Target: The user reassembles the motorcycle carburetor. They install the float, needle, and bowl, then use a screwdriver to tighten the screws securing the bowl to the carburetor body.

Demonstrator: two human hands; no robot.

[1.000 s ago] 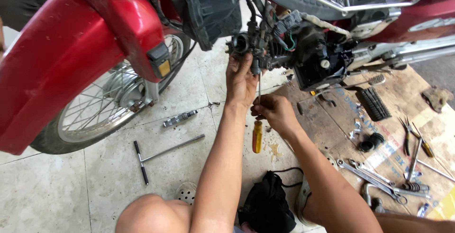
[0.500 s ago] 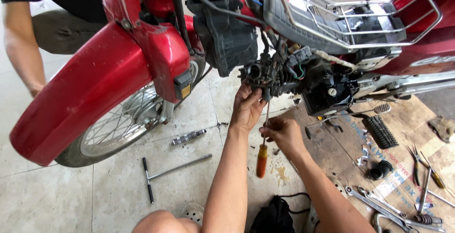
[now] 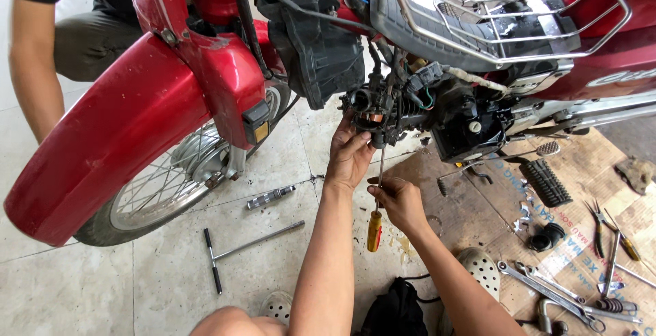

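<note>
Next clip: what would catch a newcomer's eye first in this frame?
The red motorbike fills the top of the view, its front mudguard sweeping down at the left over the spoked wheel. At centre the left hand reaches up to the carburettor, while the right hand just below holds a screwdriver with an orange handle pointing up at it. Wrenches and pliers lie on cardboard at the right.

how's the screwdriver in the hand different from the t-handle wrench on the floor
The screwdriver stands nearly upright, shaft pointing up at the carburetor; the T-handle wrench lies flat on the tiled floor. The screwdriver has an orange-yellow handle; the T-handle wrench has a black crossbar. The right hand holds the screwdriver while the left hand rests at the carburetor; no hand touches the wrench. Both have slim metal shafts.
</note>
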